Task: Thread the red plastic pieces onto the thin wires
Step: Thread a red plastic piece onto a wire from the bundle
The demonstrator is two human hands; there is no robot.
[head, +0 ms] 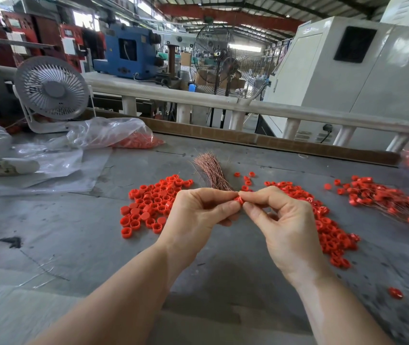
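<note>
Both hands, left hand (198,210) and right hand (276,215), pinch one red plastic ring (238,200) between them, apparently mid-threading, so next the unseen wire must pass fully through.

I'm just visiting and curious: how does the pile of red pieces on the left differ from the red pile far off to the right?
The left pile lies loose, with no wire among its pieces, some lying closed face up. The far right pile has thin wires running through it and is spread more thinly. The left pile sits beside the bundle of copper wires; the right one lies near the table's edge. Both are the same red.
</note>
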